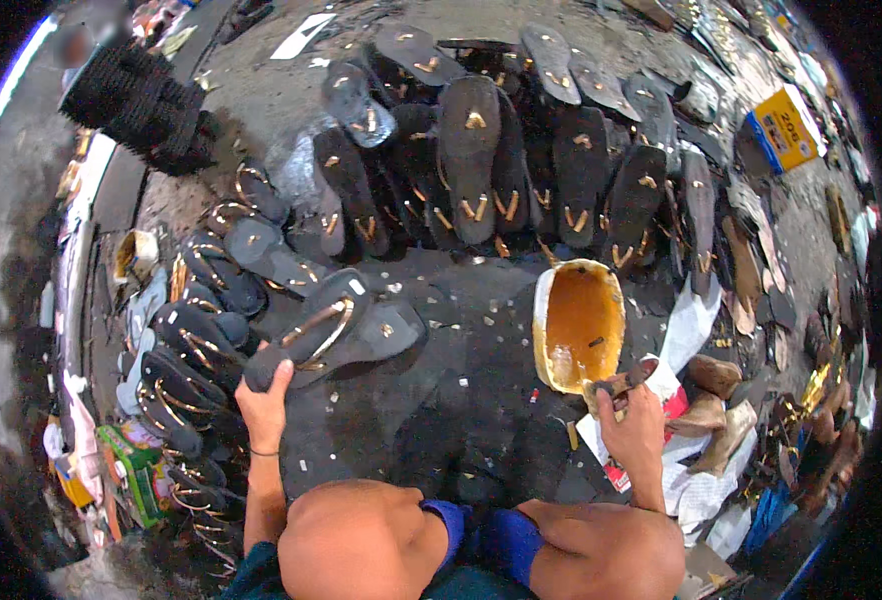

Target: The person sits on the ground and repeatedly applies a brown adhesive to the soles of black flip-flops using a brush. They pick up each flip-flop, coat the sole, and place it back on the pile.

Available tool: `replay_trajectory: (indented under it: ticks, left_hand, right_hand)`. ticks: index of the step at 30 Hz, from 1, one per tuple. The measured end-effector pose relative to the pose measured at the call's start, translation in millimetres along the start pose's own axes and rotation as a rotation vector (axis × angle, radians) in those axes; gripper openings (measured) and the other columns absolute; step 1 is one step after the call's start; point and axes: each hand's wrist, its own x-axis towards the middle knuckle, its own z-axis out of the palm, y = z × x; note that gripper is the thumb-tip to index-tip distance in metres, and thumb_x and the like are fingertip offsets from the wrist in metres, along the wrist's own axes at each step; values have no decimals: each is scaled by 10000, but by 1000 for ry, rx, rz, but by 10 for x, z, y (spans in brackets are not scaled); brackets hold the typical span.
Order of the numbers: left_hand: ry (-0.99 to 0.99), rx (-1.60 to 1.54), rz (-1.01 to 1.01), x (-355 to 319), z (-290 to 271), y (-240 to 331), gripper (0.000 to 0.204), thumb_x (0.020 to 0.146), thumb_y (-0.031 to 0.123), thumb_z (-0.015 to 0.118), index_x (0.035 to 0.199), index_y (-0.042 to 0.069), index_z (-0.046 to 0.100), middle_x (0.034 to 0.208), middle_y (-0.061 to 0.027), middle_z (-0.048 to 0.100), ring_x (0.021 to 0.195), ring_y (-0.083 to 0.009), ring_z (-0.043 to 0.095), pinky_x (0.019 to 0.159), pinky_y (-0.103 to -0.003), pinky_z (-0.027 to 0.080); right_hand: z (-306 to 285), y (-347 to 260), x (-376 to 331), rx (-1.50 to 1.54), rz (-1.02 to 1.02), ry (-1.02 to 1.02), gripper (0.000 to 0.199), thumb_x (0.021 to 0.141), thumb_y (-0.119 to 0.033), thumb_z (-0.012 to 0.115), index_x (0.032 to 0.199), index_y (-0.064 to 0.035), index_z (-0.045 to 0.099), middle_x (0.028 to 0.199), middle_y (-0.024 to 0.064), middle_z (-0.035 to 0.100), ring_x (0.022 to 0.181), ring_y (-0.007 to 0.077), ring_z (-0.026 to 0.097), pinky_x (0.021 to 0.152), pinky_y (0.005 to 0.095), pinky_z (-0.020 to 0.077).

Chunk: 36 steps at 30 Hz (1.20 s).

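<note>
Our left hand grips a dark sandal at mid-floor; our right hand clenches what looks like a brush beside the glue container. Gluing seems underway; next comes a careful dab.

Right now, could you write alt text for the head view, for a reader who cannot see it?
Seen from above, a seated person's left hand grips a dark sandal with gold straps, while the right hand holds a brush by a yellow tub of amber glue. Rows of dark soles and finished sandals cover the floor.
</note>
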Motion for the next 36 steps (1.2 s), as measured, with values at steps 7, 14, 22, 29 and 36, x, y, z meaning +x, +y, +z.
replay_trajectory:
  ticks: [7, 14, 22, 29, 36]
  left_hand:
    - [217, -713, -201, -340, -658, 361, 319, 974, 155, 653, 1237, -18, 607, 1112, -91, 684, 899, -196, 689, 731, -370, 630]
    - [307, -651, -355, -449, -1156, -247, 278, 976, 201, 654, 1174, 6, 642, 1103, -86, 690, 1016, -231, 672, 877, -393, 582]
    - [-222, -602, -684, -849, -2, 441, 384, 883, 100, 706, 1236, -1, 592, 1165, -104, 639, 1074, -271, 626, 848, -495, 594]
    - [-52, 319, 62, -1059, 862, -278, 517, 802, 129, 811, 1251, 16, 581, 1039, -133, 610, 957, -263, 607, 775, -350, 522]
    - [-642, 182, 647, -799, 1585, 95, 673, 857, 325, 737, 1401, 1, 509, 1543, -216, 373, 1448, -392, 326, 1177, -494, 279]
  right_hand:
    - [35, -31, -10, 49, 58, -13, 254, 894, -241, 700, 1064, -58, 655, 909, 130, 656, 839, 317, 620, 774, 454, 473]
    - [66, -50, 70, 44, 47, -6, 279, 900, -258, 691, 1041, -22, 645, 890, 147, 662, 812, 332, 630, 746, 446, 486]
    - [-154, -169, 168, 83, 7, -127, 290, 867, -268, 678, 971, -3, 624, 847, 222, 651, 804, 409, 641, 736, 512, 494]
    - [-355, 78, -32, -204, 11, -493, 304, 864, -265, 657, 1015, -1, 650, 915, 248, 693, 842, 442, 671, 737, 518, 528]
    - [-265, -211, 177, 1104, 82, -276, 202, 948, -107, 666, 1106, 17, 644, 969, 66, 694, 899, 141, 645, 834, 312, 530]
